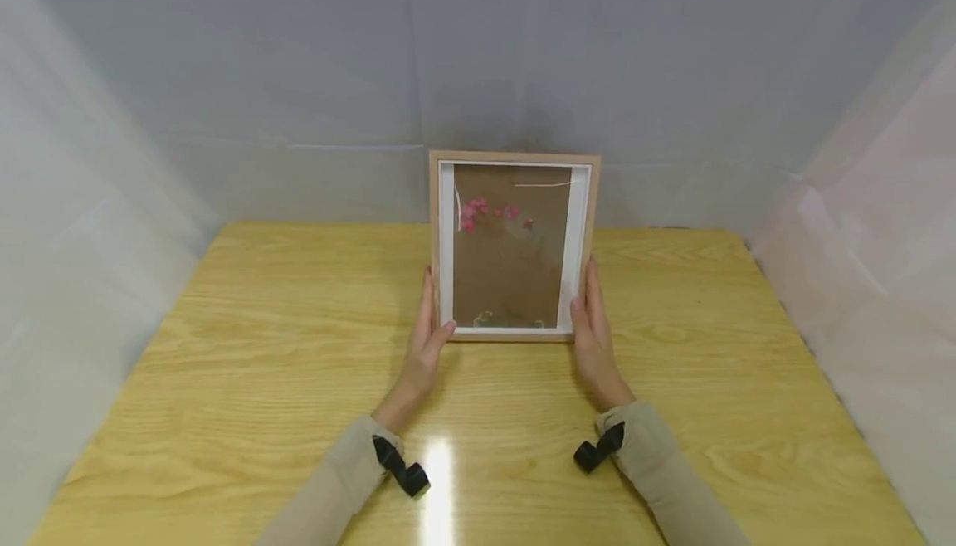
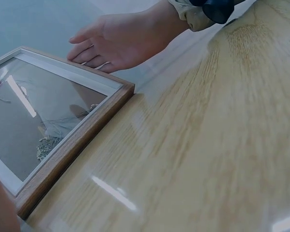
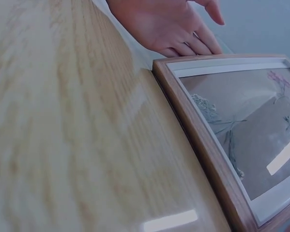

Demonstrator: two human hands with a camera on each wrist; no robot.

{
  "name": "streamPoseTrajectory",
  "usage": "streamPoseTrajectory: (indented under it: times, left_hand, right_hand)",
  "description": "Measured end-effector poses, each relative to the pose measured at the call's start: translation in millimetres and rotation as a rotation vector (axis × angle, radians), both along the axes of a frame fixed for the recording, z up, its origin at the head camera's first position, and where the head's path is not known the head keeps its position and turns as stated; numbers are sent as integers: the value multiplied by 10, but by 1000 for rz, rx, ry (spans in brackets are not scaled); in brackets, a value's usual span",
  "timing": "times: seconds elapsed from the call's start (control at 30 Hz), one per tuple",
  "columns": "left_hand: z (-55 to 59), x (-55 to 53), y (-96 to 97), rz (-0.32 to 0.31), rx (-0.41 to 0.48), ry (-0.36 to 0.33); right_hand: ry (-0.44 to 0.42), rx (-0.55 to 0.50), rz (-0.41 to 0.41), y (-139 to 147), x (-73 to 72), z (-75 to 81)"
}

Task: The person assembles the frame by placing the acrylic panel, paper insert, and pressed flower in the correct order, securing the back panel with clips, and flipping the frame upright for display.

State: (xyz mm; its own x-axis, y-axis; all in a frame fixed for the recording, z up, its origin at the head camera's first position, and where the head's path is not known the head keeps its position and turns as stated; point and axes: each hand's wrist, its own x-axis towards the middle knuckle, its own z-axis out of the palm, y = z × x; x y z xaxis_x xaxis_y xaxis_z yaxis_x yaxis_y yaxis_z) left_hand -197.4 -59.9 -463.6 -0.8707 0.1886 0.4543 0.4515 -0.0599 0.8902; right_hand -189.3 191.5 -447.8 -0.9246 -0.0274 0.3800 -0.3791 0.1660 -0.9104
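Observation:
A picture frame [image 1: 590,247] with a wooden border, a white inner mount and a brown picture with pink flowers stands tilted back on the table, its lower edge at the tabletop in both wrist views. My left hand [image 1: 421,355] touches its lower left side with fairly straight fingers. Opposite, my right hand [image 1: 596,355] lies along the lower right side in the same way. In the left wrist view the right hand [image 2: 130,41] has its thumb off the frame. The left hand [image 3: 159,26] also shows a raised thumb in the right wrist view. Some fingertips are hidden by the frame.
A glossy wooden table [image 1: 261,347] spreads around the frame, with a bright light reflection near its front. Behind it hangs a grey sheet [image 1: 299,73], and pale sheets close off both sides. Black straps with small devices [image 1: 403,467] sit on both wrists.

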Motion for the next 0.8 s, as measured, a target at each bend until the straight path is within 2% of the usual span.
streamPoseTrajectory:
  times: [0.03, 0.23, 0.4, 0.57, 0.63, 0.7, 0.8]
  left_hand:
    - [-5, -6, -8, 4, -7, 9]
    - [-252, -155, -67, 23, -18, 60]
    - [-242, -167, -93, 65, -55, 36]
    - [-114, -119, -190, 124, -134, -22]
    - [-20, -89, -270, 134, -153, -27]
    - [97, -66, -369, 147, -182, -1]
    - [305, -31, -545, 183, -294, 80]
  right_hand:
    - [-4, -3, -3, -2, -5, 1]
    - [0, -53, -7, -15, -36, 21]
    - [10, -68, -20, 5, -99, -1]
    - [79, -73, -52, 108, -215, -63]
    - [114, -81, -40, 158, -208, 4]
    - [145, -87, -26, 224, -189, 91]
    - [224, -5, -46, 344, -143, 236]
